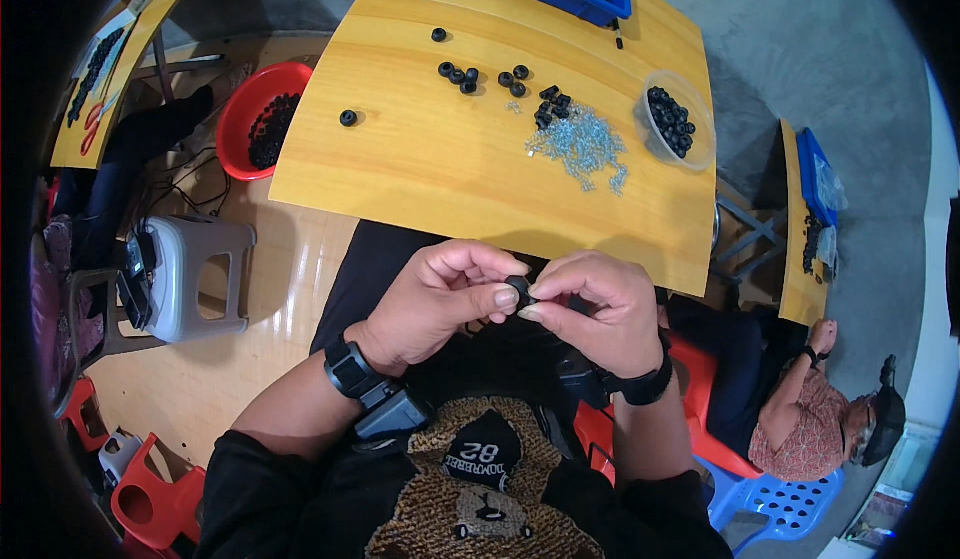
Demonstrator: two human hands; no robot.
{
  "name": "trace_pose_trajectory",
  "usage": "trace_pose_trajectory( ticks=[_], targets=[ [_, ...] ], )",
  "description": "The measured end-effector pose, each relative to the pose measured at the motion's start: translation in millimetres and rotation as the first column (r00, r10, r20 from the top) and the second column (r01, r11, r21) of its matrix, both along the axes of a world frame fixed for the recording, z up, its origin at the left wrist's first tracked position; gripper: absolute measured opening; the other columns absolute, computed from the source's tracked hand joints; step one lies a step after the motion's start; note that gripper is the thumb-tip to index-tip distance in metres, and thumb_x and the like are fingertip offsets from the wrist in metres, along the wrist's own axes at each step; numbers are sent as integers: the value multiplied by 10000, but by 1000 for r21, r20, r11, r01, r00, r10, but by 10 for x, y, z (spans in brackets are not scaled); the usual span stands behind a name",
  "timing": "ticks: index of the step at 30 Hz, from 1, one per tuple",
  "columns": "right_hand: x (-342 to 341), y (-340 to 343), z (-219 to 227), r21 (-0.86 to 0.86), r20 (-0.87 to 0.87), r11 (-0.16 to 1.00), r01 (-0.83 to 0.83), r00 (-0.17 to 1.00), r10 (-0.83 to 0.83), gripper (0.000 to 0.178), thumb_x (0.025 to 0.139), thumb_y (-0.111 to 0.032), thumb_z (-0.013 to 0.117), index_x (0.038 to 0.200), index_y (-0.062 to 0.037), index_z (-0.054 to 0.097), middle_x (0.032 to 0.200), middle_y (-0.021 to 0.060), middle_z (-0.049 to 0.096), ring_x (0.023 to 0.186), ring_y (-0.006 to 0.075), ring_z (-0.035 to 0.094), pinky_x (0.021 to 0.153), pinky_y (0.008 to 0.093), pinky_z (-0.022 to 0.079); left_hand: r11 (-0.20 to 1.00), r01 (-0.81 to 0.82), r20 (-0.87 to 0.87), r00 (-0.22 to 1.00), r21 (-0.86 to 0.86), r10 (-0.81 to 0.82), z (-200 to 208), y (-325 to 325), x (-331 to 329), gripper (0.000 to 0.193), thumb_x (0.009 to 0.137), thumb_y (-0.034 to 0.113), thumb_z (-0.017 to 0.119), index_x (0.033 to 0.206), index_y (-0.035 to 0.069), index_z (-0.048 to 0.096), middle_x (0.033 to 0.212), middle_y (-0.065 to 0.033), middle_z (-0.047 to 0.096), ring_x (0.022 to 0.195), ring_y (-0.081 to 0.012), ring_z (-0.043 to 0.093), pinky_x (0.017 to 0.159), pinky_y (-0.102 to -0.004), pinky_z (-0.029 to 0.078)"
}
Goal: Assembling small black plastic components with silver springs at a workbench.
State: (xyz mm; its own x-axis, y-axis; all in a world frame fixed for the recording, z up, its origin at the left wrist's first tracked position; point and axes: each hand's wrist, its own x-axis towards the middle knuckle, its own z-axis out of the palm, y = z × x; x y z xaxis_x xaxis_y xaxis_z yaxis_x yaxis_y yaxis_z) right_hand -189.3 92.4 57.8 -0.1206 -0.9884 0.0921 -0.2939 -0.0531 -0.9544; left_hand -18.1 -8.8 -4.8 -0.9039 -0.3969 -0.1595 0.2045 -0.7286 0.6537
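A small round black plastic piece (519,287) is pinched between my two hands, just off the near edge of the table. My left hand (445,294) grips it between thumb and fingertips. From the other side my right hand (597,307) closes thumb and forefinger on it; whether these fingers also hold a smaller part is hidden. On the table lie a heap of small clear-blue and silvery bits (585,149), short black parts (553,109) beside it, and several loose round black pieces (457,76). One black piece (348,118) sits alone at the left.
A clear round tub (706,109) of black pieces stands at the table's right edge. At the far edge is a blue tray (618,4) of black parts. A red basin (228,139) is left of the table, near a grey stool (200,269). Another person (800,419) sits at the right.
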Motion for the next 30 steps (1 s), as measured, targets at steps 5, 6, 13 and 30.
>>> trace_pose_trajectory(
  ticks=[5,6,13,30],
  targets=[
    [-45,-54,61,125,67,990,-68,996,60,184,721,-29,744,869,-30,637,735,17,589,624,89,550,559,214,436,996,2,-113,994,87,8,44,-26,-6,360,832,-15,653,1111,75,443,920,-93,646,803,-119,627,696,-238,513],
    [-52,-69,77,183,69,979,-86,995,74,211,713,-53,755,893,-40,646,723,6,568,629,86,536,564,213,430,996,16,-119,993,91,-5,44,-31,2,400,821,-21,663,1106,95,407,919,-95,643,812,-120,628,693,-233,511],
    [-146,-183,149,140,-25,925,-353,933,359,384,715,-115,752,1085,-82,653,861,29,566,734,143,547,645,276,436,996,59,-168,985,60,-49,37,3,-11,375,819,-54,653,1072,91,417,881,-73,636,779,-105,616,678,-220,503],
    [-80,-254,49,-62,-199,858,-511,848,491,255,786,-191,694,990,-40,669,777,61,547,724,238,528,645,329,426,936,193,-194,971,295,-139,-52,55,0,382,802,-59,665,1070,93,439,862,-56,622,762,-108,621,679,-228,515]
  ],
)
